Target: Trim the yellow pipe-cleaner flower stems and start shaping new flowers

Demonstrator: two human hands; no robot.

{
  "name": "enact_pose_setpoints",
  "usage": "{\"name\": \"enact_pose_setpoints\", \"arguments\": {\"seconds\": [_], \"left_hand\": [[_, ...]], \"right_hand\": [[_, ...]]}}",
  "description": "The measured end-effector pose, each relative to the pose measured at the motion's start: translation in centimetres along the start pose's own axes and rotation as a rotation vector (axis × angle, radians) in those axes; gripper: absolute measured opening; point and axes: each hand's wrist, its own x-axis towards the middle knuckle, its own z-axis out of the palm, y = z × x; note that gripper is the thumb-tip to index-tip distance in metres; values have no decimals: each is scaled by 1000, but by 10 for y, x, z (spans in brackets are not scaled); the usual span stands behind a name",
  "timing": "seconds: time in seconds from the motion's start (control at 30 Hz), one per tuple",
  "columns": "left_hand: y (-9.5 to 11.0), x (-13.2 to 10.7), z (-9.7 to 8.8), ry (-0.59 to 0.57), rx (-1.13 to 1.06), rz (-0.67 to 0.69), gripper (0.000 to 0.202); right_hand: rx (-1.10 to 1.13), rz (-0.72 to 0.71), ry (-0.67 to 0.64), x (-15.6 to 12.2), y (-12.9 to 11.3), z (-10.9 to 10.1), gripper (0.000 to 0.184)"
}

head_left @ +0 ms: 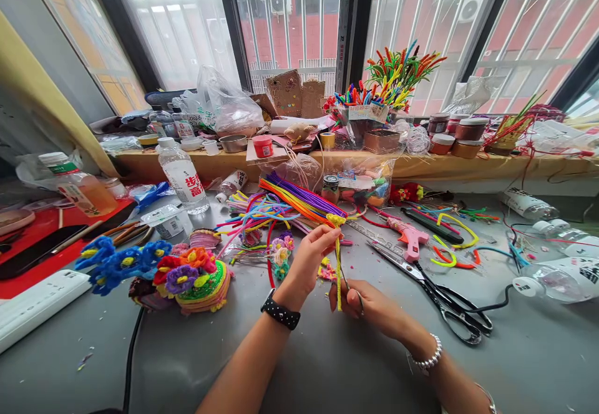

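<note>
Grey tabletop (187,364) spreads below both forearms. A bracelet (429,356) of silvery beads circles the right wrist; a black watch strap (281,314) with pale dots circles the left. The right hand (372,307) is closed round the handles of small scissors (360,302), whose blades stand close beside a yellow fuzzy stick (339,277); whether they touch it, I cannot tell. The stick is nearly upright, in front of the person, and the left hand (309,257) pinches it near the top, just under a yellow tuft (336,219).

Take the stick as the middle of the dial. At nine o'clock sits a round striped thing (206,295) topped with fuzzy flowers (181,279); farther out that way are blue flowers (124,261) and a white power strip (42,305). At three lie big black scissors (435,294), with a clear bottle (561,280) on its side beyond. At two, a pink glue gun (409,236) rests near a black box knife (433,225). At eleven, a bundle (299,199) of purple and orange sticks ends right behind the tuft. At ten stands a bottle with red lettering (182,177).

Beyond runs a ledge (135,164), holding, between twelve and one, a bunch of colourful stems (402,77). Farthest, past the window, rises a reddish building (313,46).
</note>
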Motion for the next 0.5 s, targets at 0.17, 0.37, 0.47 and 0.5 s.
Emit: {"name": "enact_pose_setpoints", "arguments": {"seconds": [0.17, 0.37, 0.47, 0.5], "left_hand": [[2, -1, 1, -24, 38, -3, 15], [2, -1, 1, -23, 54, 4, 16], [1, -1, 1, -8, 56, 9, 16], [1, -1, 1, -2, 54, 11, 15]], "right_hand": [[34, -21, 43, 1, 0, 1, 62], [47, 6, 108, 2, 0, 1, 62], [60, 17, 131, 3, -2, 2, 61], [64, 25, 136, 3, -2, 3, 60]]}}
